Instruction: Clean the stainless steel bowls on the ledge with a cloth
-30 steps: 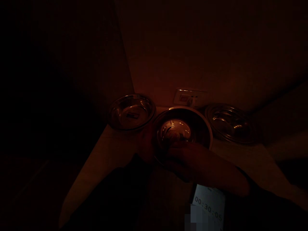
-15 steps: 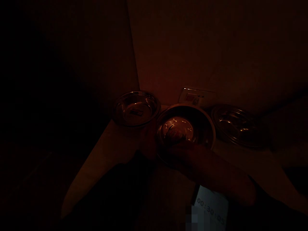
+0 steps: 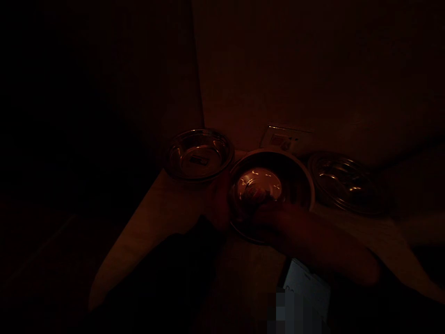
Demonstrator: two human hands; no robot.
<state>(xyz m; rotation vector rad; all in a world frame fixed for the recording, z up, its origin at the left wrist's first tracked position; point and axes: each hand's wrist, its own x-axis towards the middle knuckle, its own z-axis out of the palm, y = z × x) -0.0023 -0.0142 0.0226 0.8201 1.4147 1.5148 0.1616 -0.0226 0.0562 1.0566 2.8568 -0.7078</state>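
Observation:
The scene is very dark. A steel bowl (image 3: pixel 299 178) stands in the middle of a pale table (image 3: pixel 153 227). My left hand (image 3: pixel 216 204) lies against the bowl's left rim and seems to grip it. My right hand (image 3: pixel 267 215) reaches into the bowl from the lower right, its fingertips on the shiny bottom. The darkness hides whether those fingers hold anything.
A second steel bowl (image 3: pixel 198 155) sits at the back left and a third (image 3: pixel 344 183) at the back right. A wall socket (image 3: pixel 281 138) is behind them. A small lit screen (image 3: pixel 308 287) lies near the front edge under my right forearm. Walls enclose the corner.
The view has drifted slightly, and the forearm now hides the digits on the small screen. Both hands stay at the middle bowl, the right one a little further in.

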